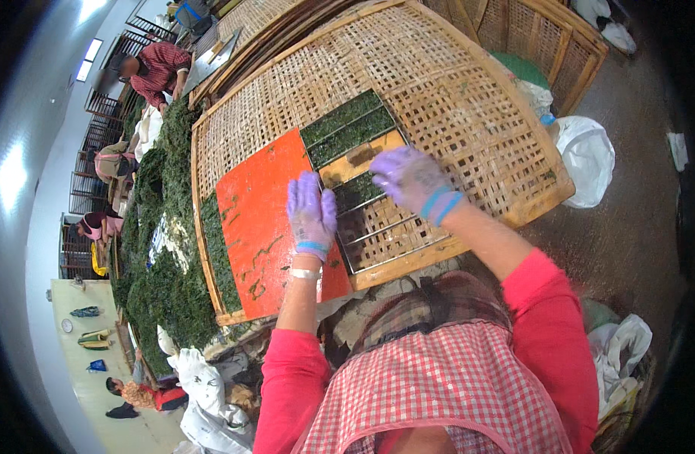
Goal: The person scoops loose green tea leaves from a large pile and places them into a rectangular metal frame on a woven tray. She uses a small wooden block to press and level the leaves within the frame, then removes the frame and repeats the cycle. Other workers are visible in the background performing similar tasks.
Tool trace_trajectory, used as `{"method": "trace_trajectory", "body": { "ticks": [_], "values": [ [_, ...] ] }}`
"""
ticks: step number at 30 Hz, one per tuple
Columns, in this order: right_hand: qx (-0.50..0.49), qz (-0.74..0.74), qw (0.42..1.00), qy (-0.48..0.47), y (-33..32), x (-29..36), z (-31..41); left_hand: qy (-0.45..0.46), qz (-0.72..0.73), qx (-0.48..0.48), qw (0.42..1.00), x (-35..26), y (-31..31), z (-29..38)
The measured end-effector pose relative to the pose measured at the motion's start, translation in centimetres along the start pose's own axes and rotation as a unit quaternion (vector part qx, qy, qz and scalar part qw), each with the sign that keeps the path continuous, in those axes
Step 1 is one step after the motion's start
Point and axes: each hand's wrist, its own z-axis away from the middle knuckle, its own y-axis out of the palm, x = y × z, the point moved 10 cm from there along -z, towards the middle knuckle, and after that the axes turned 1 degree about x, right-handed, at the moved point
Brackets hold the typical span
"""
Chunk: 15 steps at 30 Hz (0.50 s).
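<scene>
A large woven bamboo tray with a wooden rim lies before me. On it rest an orange sheet and, beside it, a metal frame with narrow slots. Dark green shredded leaves or seaweed fill the far slots, while the nearest ones show bare weave. My left hand, in a purple-and-white glove, lies flat over the orange sheet's right edge, fingers extended. My gloved right hand is over the frame's right side, fingers bent, close to a wooden board with a small block; its fingertips are blurred.
A long heap of dark green seaweed or leaves lies left of the tray. Several people work farther left; one in a red checked top leans over the heap. More bamboo trays stand at the upper right, near a white sack.
</scene>
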Motion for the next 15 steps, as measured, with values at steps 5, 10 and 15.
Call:
{"method": "trace_trajectory", "body": {
  "ticks": [5, 10, 15],
  "values": [
    [0.158, 0.022, 0.971, 0.177, 3.7, -1.7, -2.8, -0.009, 0.198, 0.069, 0.978, 0.3, 1.6, 0.5],
    [0.108, -0.034, 0.992, 0.064, 4.6, 3.2, -4.4, -0.068, 0.140, 0.004, 0.988, 1.3, 1.8, -0.6],
    [0.129, 0.014, 0.986, 0.105, 4.1, 2.4, -5.4, -0.129, 0.182, 0.001, 0.975, 3.6, 3.9, 0.7]
  ]
}}
